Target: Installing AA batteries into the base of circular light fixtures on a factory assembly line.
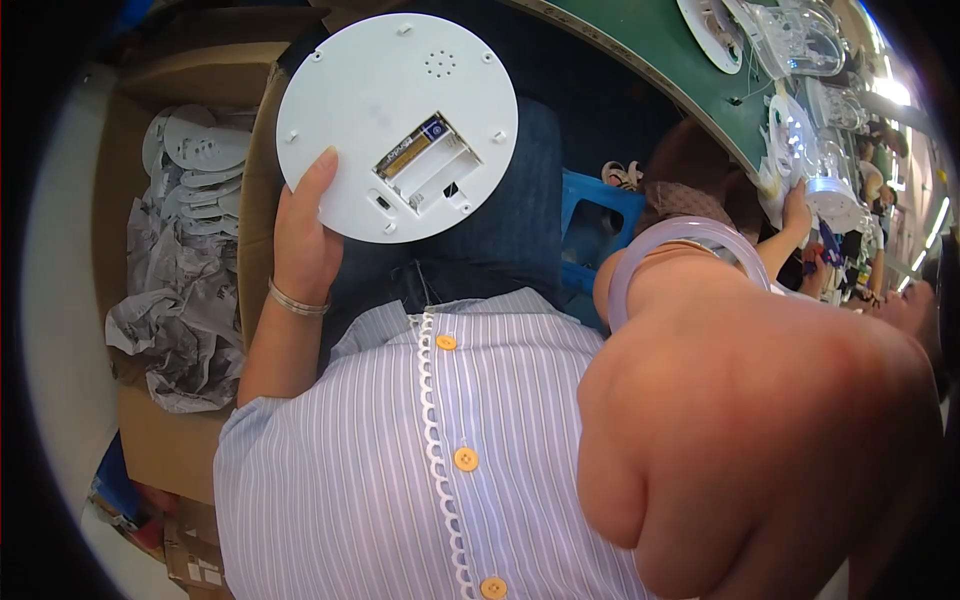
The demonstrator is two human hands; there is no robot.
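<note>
White disc (397, 105) — round, flat-faced, with small pegs set around its edge — hangs over the wearer's dark trousers (535, 190), just beside an open carton (258, 190). Battery bay (457, 172) uncovered, one gold-and-dark cell (405, 155) showing in its upper slot.

Left hand (305, 232) grips the lower-left rim: thumb laid on the near face, fingers out of sight behind. Right hand (770, 430) looms close to the lens, curled and blurred, well apart from the disc, a pale bangle (690, 229) beyond it; cannot tell whether it holds anything.

Handling, as judged: looks like thin moulded plastic, light and stiff, the smooth face a little slippery. Pegs and bay contacts likely the fragile parts. Best hold is by the rim — opposite edges if two hands are used — with fingertips off the bay.

Carton holds stacked white parts (208, 150) and crumpled paper (190, 345). To the right, a green table (660, 35) bears clear domes (812, 52); another person's hand (796, 208) reaches in there.
</note>
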